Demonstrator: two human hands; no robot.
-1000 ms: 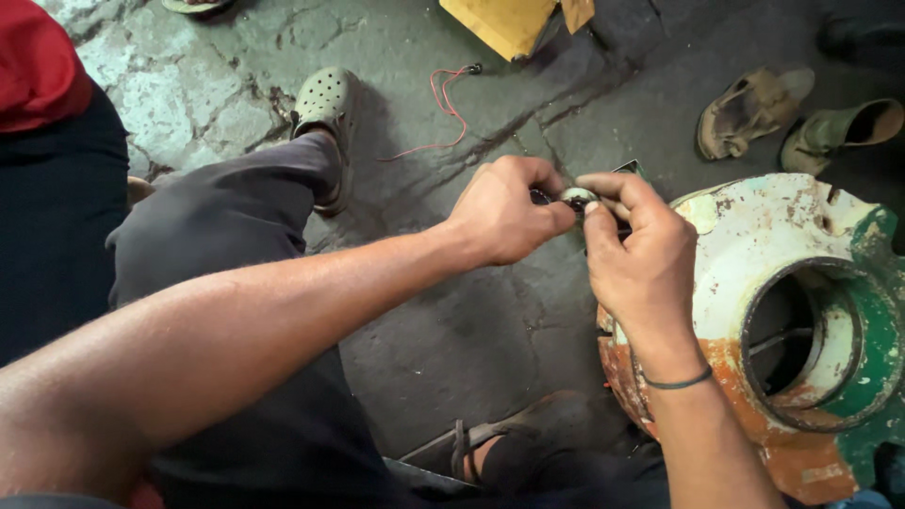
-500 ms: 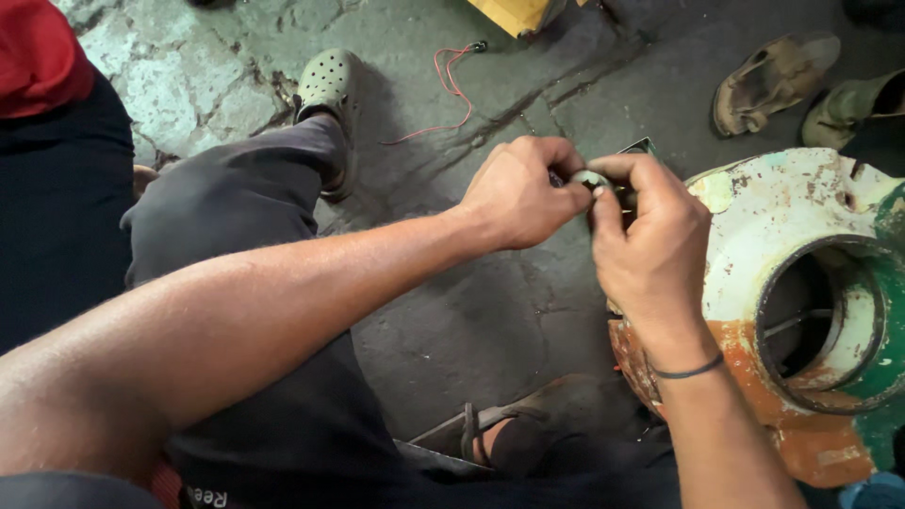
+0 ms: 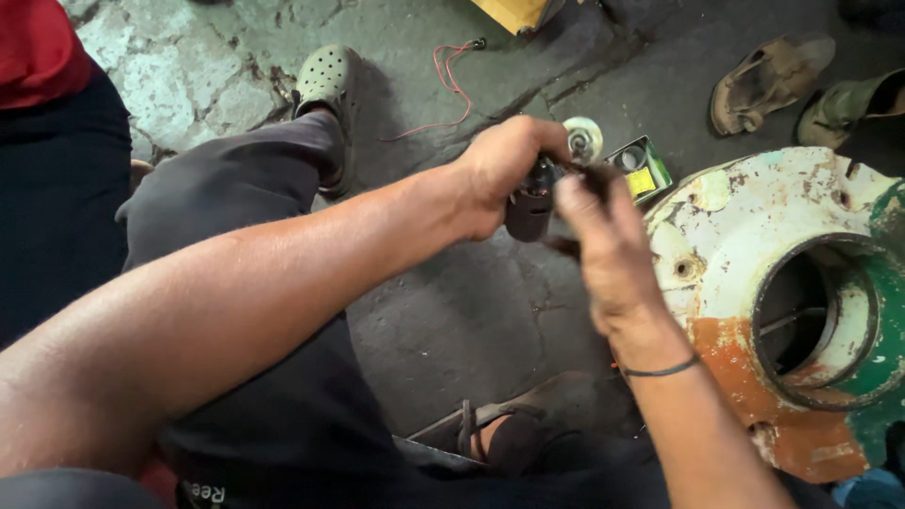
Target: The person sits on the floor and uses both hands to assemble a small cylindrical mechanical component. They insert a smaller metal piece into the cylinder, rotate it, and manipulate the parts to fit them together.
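Both hands work one small dark part [image 3: 531, 205]: left hand [image 3: 500, 174] clamps it, right hand [image 3: 603, 250] pinches its tip; a loose grip could drop its pale disc [image 3: 584, 139].

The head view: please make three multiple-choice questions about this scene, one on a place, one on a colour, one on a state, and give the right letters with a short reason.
1. Where is the big round metal part?
A. to the person's right, on the floor
B. on the person's lap
C. hanging on a wall

2. What colour is the thin wire lying on the floor?
A. blue
B. red
C. white

3. What is the left hand doing?
A. lying flat on the floor
B. resting open on the knee
C. gripping a small dark tool

Answers:
1 A: the part lies on the floor at the right of the view, beside the right hand.
2 B: the wire shows as a red line near the pale shoe.
3 C: the fingers are closed round the dark body of the tool, whose pale round disc sticks out above.
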